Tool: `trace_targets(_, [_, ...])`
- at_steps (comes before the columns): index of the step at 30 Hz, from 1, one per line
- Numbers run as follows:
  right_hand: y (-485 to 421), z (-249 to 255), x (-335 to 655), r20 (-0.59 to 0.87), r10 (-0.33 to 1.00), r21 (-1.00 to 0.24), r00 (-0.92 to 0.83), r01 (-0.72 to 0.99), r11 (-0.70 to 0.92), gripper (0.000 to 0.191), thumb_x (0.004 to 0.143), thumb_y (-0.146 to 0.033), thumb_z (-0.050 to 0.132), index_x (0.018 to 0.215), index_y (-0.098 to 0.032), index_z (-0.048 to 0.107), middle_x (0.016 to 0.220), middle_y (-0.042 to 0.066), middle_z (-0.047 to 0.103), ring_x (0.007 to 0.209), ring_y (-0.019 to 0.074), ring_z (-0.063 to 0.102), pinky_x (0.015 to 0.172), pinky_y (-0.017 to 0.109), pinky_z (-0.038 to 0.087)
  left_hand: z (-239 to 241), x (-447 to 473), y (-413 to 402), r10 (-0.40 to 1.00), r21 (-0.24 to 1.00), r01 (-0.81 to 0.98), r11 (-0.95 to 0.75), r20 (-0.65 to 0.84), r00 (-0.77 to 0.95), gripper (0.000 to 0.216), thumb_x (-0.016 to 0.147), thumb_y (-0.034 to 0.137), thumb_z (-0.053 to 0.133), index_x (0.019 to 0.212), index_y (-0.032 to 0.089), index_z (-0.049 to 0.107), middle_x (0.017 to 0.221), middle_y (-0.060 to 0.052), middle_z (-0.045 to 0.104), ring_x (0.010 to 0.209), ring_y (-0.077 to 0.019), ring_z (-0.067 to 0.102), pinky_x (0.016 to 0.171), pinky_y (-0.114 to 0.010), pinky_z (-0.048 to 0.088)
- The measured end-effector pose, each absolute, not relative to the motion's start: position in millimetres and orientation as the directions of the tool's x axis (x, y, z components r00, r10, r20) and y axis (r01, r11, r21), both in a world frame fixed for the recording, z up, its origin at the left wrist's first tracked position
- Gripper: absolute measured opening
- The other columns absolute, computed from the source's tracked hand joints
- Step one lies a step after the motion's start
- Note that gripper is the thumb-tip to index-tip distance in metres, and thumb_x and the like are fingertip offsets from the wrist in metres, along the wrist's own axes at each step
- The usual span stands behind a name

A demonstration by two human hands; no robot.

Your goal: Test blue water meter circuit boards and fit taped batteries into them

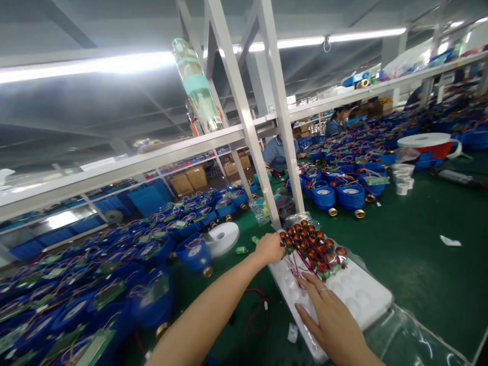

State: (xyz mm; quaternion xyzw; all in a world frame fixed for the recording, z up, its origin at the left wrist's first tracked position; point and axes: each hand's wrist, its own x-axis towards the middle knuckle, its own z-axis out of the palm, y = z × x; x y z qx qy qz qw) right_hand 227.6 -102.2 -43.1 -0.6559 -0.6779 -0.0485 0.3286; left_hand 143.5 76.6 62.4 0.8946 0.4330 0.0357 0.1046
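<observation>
A white plastic tray (366, 290) with round hollows lies slanted on the green tabletop. At its far end is a cluster of round amber-and-dark parts (312, 244) with thin red and black wires. My left hand (270, 248) is closed at the cluster's left edge; its fingertips are hidden against the parts, so what it pinches cannot be made out. Over the tray's middle, my right hand (333, 317) lies palm down with fingers stretched out. Its fingertips are by the trailing wires (295, 267), and a ring shows on one finger.
Rows of blue meter housings (192, 254) with brass fittings cover the left side, more (351, 195) stand at the back right. A white reel (224, 238), small green cylinders (241, 250), white cups (402, 183) and a metal shelf post (284, 127) surround the tray. Co-workers (277, 152) sit beyond.
</observation>
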Motion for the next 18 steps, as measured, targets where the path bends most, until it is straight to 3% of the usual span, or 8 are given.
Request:
trace_targets(5, [-105.0,-36.7,225.9,0.479,0.871,-0.393,0.105,0.914,0.105,0.049,0.091,-0.036,0.043,0.136,-0.020,0.030,0.137,0.014,0.040,0.119,0.0278,0.048,0.093,0.046,0.049,97.0,130.0,84.3,0.785,0.464,0.640,-0.613,0.263,0.561,0.020,0.085,0.031,0.059,0.095,0.014,0.059,0.096,-0.005,0.061,0.091,-0.0192,0.059,0.082,-0.042,0.049])
trace_targets(10, [-105.1,-38.5,225.3,0.505,0.854,-0.402,0.129,0.910,0.100,0.050,0.091,-0.039,0.044,0.134,-0.019,0.031,0.136,0.014,0.040,0.120,0.0284,0.047,0.094,0.045,0.049,163.3,79.7,82.9,0.756,0.751,0.192,-0.632,0.543,0.366,0.017,0.084,0.022,0.053,0.100,0.015,0.050,0.094,-0.004,0.058,0.076,-0.0152,0.063,0.077,-0.037,0.052])
trace_targets(14, [-111.7,-43.7,230.9,0.559,0.820,-0.450,0.126,0.876,0.172,0.041,0.092,-0.035,0.043,0.130,-0.022,0.036,0.131,0.012,0.045,0.118,0.0260,0.049,0.094,0.042,0.049,204.0,4.8,59.0,0.780,0.786,-0.162,-0.597,0.616,0.113,0.026,0.073,0.023,0.065,0.094,0.018,0.050,0.089,0.001,0.058,0.078,-0.0152,0.065,0.081,-0.034,0.052])
trace_targets(18, [-113.3,-15.0,237.5,0.619,0.775,-0.471,0.127,0.849,0.238,0.034,0.092,-0.035,0.043,0.124,-0.025,0.044,0.123,0.011,0.050,0.113,0.0251,0.051,0.089,0.040,0.049,218.0,-69.4,32.0,0.835,0.753,-0.383,-0.536,0.539,-0.110,0.014,0.074,0.014,0.059,0.086,0.017,0.054,0.081,0.001,0.060,0.069,-0.0066,0.060,0.076,-0.020,0.053])
